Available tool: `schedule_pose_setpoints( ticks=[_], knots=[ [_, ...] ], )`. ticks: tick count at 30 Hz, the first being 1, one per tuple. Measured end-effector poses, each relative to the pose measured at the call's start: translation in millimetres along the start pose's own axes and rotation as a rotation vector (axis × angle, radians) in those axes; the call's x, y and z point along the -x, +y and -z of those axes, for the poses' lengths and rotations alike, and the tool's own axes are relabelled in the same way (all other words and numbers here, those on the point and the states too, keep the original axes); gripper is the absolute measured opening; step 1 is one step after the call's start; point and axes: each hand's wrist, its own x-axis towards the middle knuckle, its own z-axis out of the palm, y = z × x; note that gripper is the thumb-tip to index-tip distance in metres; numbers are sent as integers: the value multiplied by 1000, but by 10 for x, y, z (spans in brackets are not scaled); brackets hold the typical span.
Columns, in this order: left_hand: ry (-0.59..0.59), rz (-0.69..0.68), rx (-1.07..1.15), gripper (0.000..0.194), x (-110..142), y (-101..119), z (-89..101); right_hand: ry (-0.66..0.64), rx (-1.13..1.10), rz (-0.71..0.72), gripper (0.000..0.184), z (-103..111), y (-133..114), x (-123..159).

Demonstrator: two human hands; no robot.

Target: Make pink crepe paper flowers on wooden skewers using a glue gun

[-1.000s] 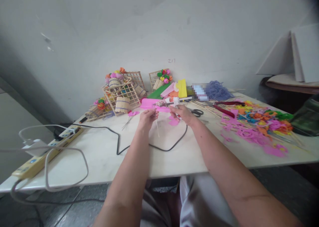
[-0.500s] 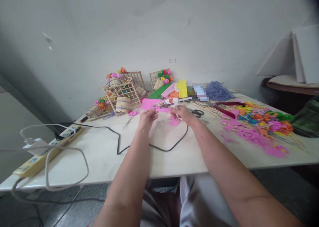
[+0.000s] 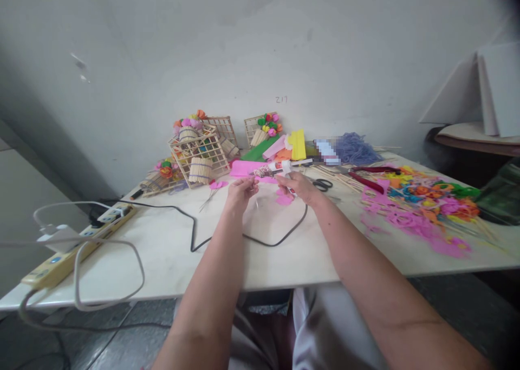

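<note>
In the head view, my right hand (image 3: pixel 299 187) is wrapped round a white glue gun (image 3: pixel 286 167), whose nozzle end points left. My left hand (image 3: pixel 241 192) is closed in a pinch on a thin wire stem (image 3: pixel 257 201) that hangs below the fingertips. The nozzle end lies close to the left fingertips; whether they touch I cannot tell. Behind both hands lies a pink crepe paper sheet (image 3: pixel 244 168). A small pink paper piece (image 3: pixel 284 198) sits under the right fingers. Left of my left hand is a pink paper petal piece (image 3: pixel 218 185) with thin wires.
Bamboo lattice stands (image 3: pixel 203 156) with paper flowers are at the back. Black-handled scissors (image 3: pixel 322 184), red-handled pliers (image 3: pixel 371 177) and blue yarn (image 3: pixel 355 148) lie right, near colourful paper scraps (image 3: pixel 426 207). A black cord (image 3: pixel 192 232) crosses toward the power strip (image 3: pixel 81 245).
Both hands stay almost in place. The thin wire stem in my left hand has shifted slightly, and the glue gun keeps nearly the same position.
</note>
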Motion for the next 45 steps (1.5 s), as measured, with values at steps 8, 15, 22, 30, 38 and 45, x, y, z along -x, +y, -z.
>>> schedule_pose_setpoints(
  ticks=[8, 15, 22, 30, 38, 45],
  knots=[
    [-3, 4, 11, 14, -4, -14, 9, -2, 30, 20, 41, 0, 8, -9],
    [-13, 37, -25, 14, 32, 8, -33, 45, 12, 13, 41, -32, -45, 11],
    [15, 74, -33, 16, 33, 14, -16, 50, -4, 7, 41, -11, -38, 7],
    [5, 57, 32, 9, 15, -1, 1, 32, 34, 23, 41, -3, -17, -2],
    [21, 11, 48, 9, 3, -24, 4, 27, 55, 0, 41, -9, -19, -5],
    [33, 12, 31, 10, -11, -19, 9, 39, 61, -28, 40, -19, -7, -15]
  ],
)
